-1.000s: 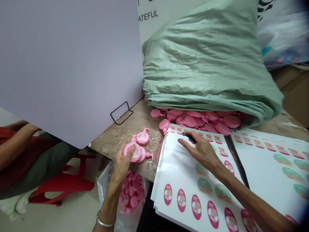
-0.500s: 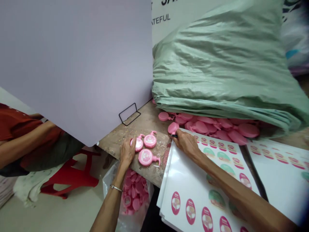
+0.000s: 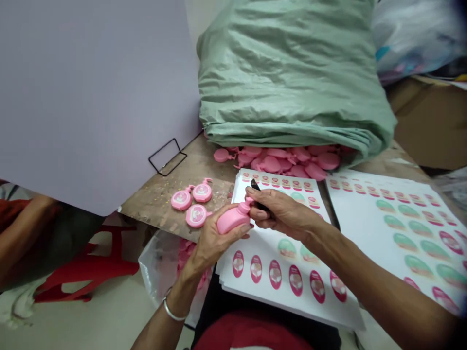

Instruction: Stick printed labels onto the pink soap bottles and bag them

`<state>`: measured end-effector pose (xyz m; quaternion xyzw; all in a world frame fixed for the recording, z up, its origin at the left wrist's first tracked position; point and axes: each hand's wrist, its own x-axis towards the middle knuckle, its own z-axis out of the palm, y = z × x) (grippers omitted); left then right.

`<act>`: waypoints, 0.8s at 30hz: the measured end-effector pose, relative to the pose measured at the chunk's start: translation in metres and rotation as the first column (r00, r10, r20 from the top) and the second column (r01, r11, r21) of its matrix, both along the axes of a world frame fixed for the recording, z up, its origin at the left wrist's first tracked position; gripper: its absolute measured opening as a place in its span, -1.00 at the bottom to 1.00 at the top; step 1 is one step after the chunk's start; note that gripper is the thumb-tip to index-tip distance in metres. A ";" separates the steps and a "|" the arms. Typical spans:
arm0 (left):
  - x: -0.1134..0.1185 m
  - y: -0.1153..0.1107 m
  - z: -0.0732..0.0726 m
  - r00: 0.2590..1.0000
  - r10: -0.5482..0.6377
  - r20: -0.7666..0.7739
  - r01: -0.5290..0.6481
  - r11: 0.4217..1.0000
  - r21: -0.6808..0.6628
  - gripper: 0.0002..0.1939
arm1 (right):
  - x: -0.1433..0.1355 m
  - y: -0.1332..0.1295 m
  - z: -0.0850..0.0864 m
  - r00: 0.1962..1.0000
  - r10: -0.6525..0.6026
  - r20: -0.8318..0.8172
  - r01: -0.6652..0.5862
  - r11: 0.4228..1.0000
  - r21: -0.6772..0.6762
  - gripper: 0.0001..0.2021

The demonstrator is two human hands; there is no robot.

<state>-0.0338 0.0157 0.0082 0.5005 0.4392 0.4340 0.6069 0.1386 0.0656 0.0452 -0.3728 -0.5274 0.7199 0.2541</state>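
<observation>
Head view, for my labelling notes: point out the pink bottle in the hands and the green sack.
Pink bottle (image 3: pixel 230 221), head view: on its rounded body.
Green sack (image 3: pixel 292 80), head view: on its wrinkled front.

Scuffed brown table (image 3: pixel 222 189). Left: three labelled bottles (image 3: pixel 197 216) clustered, wire stand (image 3: pixel 159 174) just farther left. Far: green sack (image 3: pixel 292 87), bottle pile (image 3: pixel 272 164) at its mouth. Right: two sticker stacks (image 3: pixel 251 243) side by side, left one overhanging near edge. Floor (image 3: pixel 120 311), left: red stool (image 3: pixel 91 272).

Red stool (image 3: pixel 105 269) (lower left), pale floor (image 3: pixel 120 313)
</observation>
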 end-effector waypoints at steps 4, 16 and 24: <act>0.007 -0.016 -0.008 0.985 0.129 0.112 -0.104 0.973 -0.205 -0.51 | 0.026 -0.027 -0.019 0.877 -0.376 0.301 0.213 0.863 0.458 -0.64; -0.012 -0.029 -0.011 0.903 0.402 0.155 -0.308 0.854 -0.418 -0.54 | 0.089 -0.098 -0.072 0.554 -0.600 0.578 0.100 0.737 0.669 -0.71; 0.001 -0.040 -0.022 0.905 0.409 0.116 -0.302 0.809 -0.504 -0.42 | 0.114 -0.123 -0.080 0.100 -0.582 0.807 0.224 0.804 0.551 -0.22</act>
